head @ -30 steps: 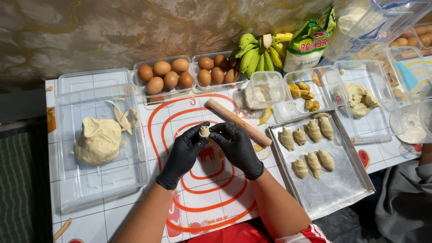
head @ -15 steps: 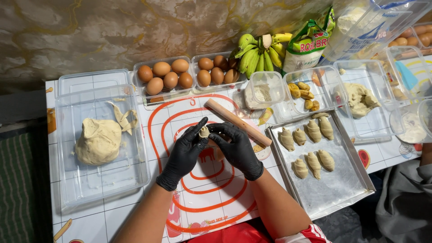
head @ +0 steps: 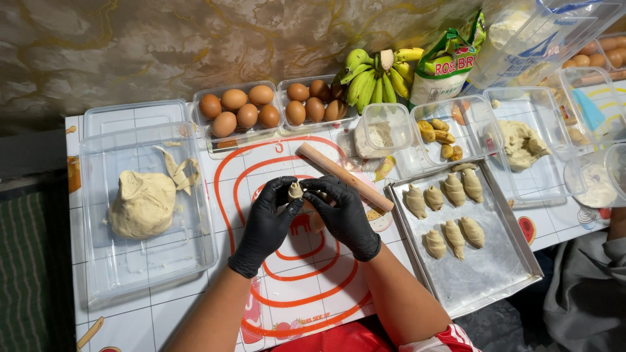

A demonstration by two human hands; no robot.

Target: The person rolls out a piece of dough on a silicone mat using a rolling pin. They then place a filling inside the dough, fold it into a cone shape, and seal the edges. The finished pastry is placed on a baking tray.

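head view: black-gloved fingertips [head: 301,185] of both hands pinch a small pale dough piece [head: 295,190] above the white-and-orange silicone mat [head: 306,287]; left hand [head: 265,225] and right hand [head: 343,215] seemingly touch; a wooden rolling pin [head: 344,176] lies just beyond, a metal tray [head: 482,274] of shaped pastries to the right.

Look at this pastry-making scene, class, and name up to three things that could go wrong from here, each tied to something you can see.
1. The left hand and right hand pinch a small dough piece in mid-air; it could tear or drop.
2. The rolling pin lies right beside the right hand; a nudge might roll it against the metal tray of shaped pastries.
3. The big dough lump sits uncovered in its clear container and may dry out.
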